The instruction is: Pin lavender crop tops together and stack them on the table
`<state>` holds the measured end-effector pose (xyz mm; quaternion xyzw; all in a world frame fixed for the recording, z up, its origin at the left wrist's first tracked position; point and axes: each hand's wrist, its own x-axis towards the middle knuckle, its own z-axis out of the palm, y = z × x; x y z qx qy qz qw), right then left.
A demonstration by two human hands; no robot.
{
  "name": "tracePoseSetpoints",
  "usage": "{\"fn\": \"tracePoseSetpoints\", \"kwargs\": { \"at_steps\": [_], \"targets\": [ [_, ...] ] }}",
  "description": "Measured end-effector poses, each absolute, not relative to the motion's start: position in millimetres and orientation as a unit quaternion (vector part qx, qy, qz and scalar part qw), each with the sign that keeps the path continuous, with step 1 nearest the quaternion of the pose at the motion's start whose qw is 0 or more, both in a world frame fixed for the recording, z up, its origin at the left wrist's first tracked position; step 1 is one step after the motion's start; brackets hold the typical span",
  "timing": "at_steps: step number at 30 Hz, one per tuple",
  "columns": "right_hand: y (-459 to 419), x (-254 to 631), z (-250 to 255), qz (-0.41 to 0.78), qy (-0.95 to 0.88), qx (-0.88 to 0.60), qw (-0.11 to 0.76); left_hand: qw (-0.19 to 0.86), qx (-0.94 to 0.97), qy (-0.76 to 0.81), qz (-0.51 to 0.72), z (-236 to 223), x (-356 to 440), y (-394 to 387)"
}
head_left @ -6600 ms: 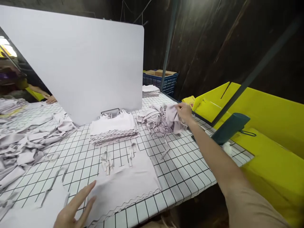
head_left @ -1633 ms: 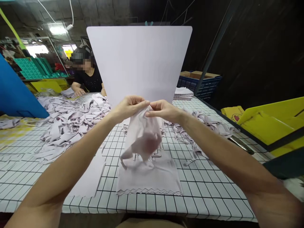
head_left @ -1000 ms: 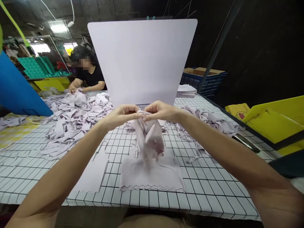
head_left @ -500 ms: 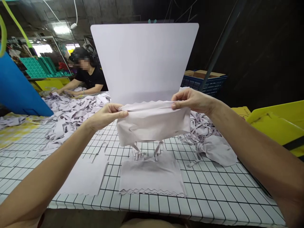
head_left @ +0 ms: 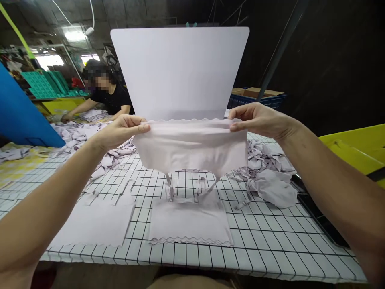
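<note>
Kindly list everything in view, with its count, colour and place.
Wavy-edged cloth garment: one, pale pinkish, held up, centre
Flat cloth garments: at least two, pale pinkish, front
Crumpled cloth heaps: two, pale pinkish, left and right
Cloth-covered table: one, black-gridded white, foreground
Rectangular board: one, white, back centre
Flat panel: one, blue, left
Checked cloth: one, yellow-white, left
Plastic crate: one, blue, back right
Sheeting: uncounted, yellow, right
Trays: uncounted, teal, back left
Flat object: one, black, right
Worker: one, black top, back left
Left hand, right hand: two, bare, pinching wavy edge
</note>
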<state>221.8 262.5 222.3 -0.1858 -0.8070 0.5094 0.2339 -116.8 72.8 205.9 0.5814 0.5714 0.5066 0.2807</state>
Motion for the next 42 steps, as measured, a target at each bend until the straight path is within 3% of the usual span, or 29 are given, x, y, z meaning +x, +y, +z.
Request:
{"fn": "tracePoseSetpoints", "kwargs": {
  "at_steps": [4, 8, 16, 19, 22, 24, 30, 33, 39, 42],
  "targets": [
    [268.5, 228.4, 219.0, 0.509, -0.802, -0.168, 0.266, 0.295, 0.587, 0.570, 0.494, 207.9, -124.0, 71.8],
    [281.2, 228.8, 210.5, 0.482, -0.809, -0.180, 0.284, 0.241, 0.627, 0.599, 0.436, 204.2, -131.9, 78.5],
    [316.3, 197.3, 219.0, 0.227, -0.886, -0.251, 0.317, -0.141, 0.655, 0.692, 0.267, 228.9, -132.9, 127.6],
    [312.6, 196.4, 237.9, 0.150, -0.902, -0.276, 0.296, -0.219, 0.645, 0.680, 0.272, 247.9, -122.6, 124.2],
    [301.4, 207.2, 232.3, 0.120, -0.917, -0.250, 0.286, -0.200, 0.647, 0.656, 0.331, 239.1, -115.0, 106.8],
    [288.7, 218.3, 205.7, 0.109, -0.927, -0.219, 0.285, -0.169, 0.649, 0.655, 0.348, 209.3, -111.9, 90.2],
    [233.4, 252.5, 57.4, 0.176, -0.947, -0.189, 0.190, -0.017, 0.685, 0.635, 0.357, 52.3, -90.2, 29.7],
    [210.8, 265.6, 3.4, 0.180, -0.942, -0.201, 0.199, 0.001, 0.697, 0.630, 0.342, -1.9, -73.3, 4.3],
    [169.8, 291.6, -9.0, 0.179, -0.916, -0.197, 0.302, -0.035, 0.715, 0.614, 0.334, -15.5, -50.1, -36.2],
    [148.4, 306.3, -12.0, 0.173, -0.917, -0.190, 0.306, -0.027, 0.738, 0.592, 0.323, -18.3, -43.0, -55.5]
  ]
}}
